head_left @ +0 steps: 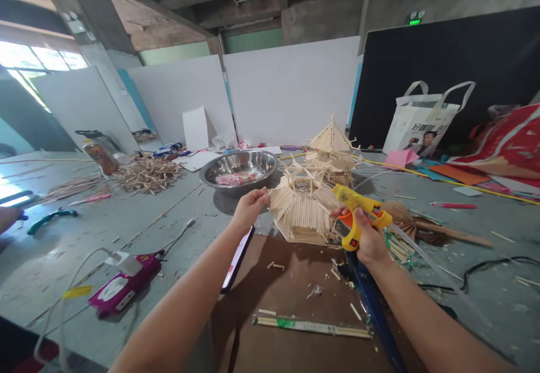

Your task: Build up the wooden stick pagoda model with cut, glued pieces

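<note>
A pagoda-like model built of thin wooden sticks stands on a brown board. At the left corner of its roof, my left hand has its fingertips pinched together; whether they grip the roof edge or a small stick I cannot make out. My right hand is wrapped round a yellow hot glue gun, its nozzle end close to the model's right side. Behind rises a pointed stick roof. A pack of sticks lies on the board near me, among loose stick pieces.
Left of the model sits a metal basin with red packets. A phone lies by my left forearm, and a purple power strip further left. Dark blue-handled tool lies under my right wrist. A stick pile is at left.
</note>
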The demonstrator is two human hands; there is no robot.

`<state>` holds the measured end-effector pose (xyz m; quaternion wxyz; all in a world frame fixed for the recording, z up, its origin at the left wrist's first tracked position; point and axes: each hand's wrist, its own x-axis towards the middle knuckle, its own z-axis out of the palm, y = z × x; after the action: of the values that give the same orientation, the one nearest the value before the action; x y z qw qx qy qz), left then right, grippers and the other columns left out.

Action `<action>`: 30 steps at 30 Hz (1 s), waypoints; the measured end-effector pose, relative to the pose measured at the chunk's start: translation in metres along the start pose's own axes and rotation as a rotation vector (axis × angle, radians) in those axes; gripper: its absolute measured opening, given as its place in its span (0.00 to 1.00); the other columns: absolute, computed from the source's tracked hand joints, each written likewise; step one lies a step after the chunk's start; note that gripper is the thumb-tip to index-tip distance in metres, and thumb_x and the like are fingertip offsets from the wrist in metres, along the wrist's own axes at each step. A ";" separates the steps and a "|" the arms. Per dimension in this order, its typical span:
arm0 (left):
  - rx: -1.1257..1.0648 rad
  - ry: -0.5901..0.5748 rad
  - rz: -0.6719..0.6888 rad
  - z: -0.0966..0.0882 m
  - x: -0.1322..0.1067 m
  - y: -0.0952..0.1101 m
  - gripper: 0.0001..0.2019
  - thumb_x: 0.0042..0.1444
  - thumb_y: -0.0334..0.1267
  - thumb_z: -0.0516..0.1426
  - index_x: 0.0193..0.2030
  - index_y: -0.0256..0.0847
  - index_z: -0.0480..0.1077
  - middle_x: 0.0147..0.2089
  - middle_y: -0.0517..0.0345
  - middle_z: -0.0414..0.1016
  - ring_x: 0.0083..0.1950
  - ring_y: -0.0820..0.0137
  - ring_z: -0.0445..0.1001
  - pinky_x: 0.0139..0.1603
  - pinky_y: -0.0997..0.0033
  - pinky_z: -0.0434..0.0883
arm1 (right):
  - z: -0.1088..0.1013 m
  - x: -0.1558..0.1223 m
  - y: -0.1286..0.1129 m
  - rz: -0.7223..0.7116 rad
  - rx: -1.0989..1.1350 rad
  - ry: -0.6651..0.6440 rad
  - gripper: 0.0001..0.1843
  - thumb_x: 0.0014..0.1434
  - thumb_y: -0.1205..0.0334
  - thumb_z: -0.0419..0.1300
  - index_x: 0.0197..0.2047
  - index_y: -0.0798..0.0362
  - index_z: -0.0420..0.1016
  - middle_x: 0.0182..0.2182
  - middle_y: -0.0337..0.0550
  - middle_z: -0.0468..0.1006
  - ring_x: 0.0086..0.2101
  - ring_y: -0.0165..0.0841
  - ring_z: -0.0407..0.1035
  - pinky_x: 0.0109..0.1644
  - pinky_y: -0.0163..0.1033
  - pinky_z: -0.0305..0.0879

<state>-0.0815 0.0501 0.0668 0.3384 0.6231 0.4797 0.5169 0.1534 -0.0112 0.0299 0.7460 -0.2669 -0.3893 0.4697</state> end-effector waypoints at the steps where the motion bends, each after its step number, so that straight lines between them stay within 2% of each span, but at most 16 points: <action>1: 0.017 0.000 0.007 0.001 0.005 -0.001 0.15 0.41 0.50 0.56 0.23 0.38 0.66 0.41 0.49 0.74 0.51 0.63 0.66 0.50 0.64 0.60 | 0.000 0.000 0.000 0.000 -0.006 -0.007 0.12 0.45 0.51 0.60 0.25 0.51 0.74 0.25 0.38 0.75 0.31 0.32 0.70 0.42 0.40 0.65; 5: 0.116 0.049 0.051 -0.004 0.018 0.008 0.12 0.42 0.47 0.56 0.23 0.38 0.67 0.34 0.53 0.75 0.45 0.65 0.69 0.44 0.68 0.64 | -0.001 0.001 0.001 0.017 -0.022 0.000 0.12 0.45 0.51 0.60 0.25 0.51 0.74 0.24 0.38 0.75 0.30 0.33 0.70 0.42 0.42 0.65; 8: 0.306 0.125 0.120 -0.010 0.021 0.029 0.12 0.45 0.45 0.54 0.27 0.38 0.69 0.25 0.58 0.73 0.30 0.70 0.70 0.31 0.73 0.65 | -0.001 0.003 0.001 0.006 -0.021 0.052 0.12 0.44 0.51 0.61 0.25 0.51 0.74 0.24 0.38 0.76 0.28 0.32 0.70 0.41 0.42 0.66; 11: 0.372 0.046 0.150 -0.008 0.021 0.055 0.12 0.46 0.45 0.53 0.31 0.39 0.70 0.21 0.61 0.71 0.20 0.75 0.64 0.22 0.75 0.61 | -0.001 0.004 -0.001 -0.001 -0.025 0.044 0.12 0.45 0.51 0.60 0.26 0.51 0.74 0.24 0.38 0.76 0.28 0.33 0.70 0.40 0.42 0.66; 14: 0.414 0.032 0.226 0.000 0.022 0.073 0.10 0.46 0.42 0.54 0.31 0.39 0.71 0.22 0.61 0.72 0.20 0.76 0.64 0.22 0.76 0.61 | -0.002 0.005 -0.002 -0.011 -0.036 0.010 0.11 0.47 0.52 0.59 0.26 0.51 0.74 0.24 0.38 0.75 0.29 0.33 0.71 0.40 0.43 0.66; 17: 0.394 0.010 0.243 0.008 0.027 0.082 0.10 0.46 0.38 0.52 0.32 0.39 0.72 0.24 0.59 0.73 0.20 0.77 0.64 0.22 0.77 0.61 | -0.002 0.006 -0.003 -0.020 -0.052 0.003 0.11 0.48 0.52 0.58 0.27 0.51 0.73 0.24 0.38 0.74 0.29 0.34 0.71 0.39 0.43 0.66; 23: 0.532 0.027 0.335 0.015 0.038 0.086 0.10 0.46 0.34 0.50 0.33 0.40 0.72 0.25 0.59 0.74 0.24 0.75 0.68 0.27 0.75 0.64 | -0.004 0.009 -0.008 -0.030 -0.075 0.005 0.12 0.47 0.50 0.57 0.28 0.50 0.73 0.25 0.38 0.74 0.30 0.34 0.71 0.37 0.41 0.66; 30: 0.645 0.102 0.363 0.023 0.027 0.081 0.09 0.48 0.33 0.49 0.28 0.40 0.71 0.23 0.61 0.72 0.26 0.73 0.69 0.29 0.75 0.63 | -0.005 0.012 -0.012 -0.045 -0.055 0.041 0.12 0.47 0.51 0.58 0.27 0.51 0.73 0.24 0.37 0.73 0.27 0.32 0.70 0.35 0.40 0.66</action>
<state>-0.0386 0.0521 0.1441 0.0032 0.7459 0.5158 0.4214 0.1663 -0.0052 0.0401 0.7566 -0.2880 -0.3925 0.4366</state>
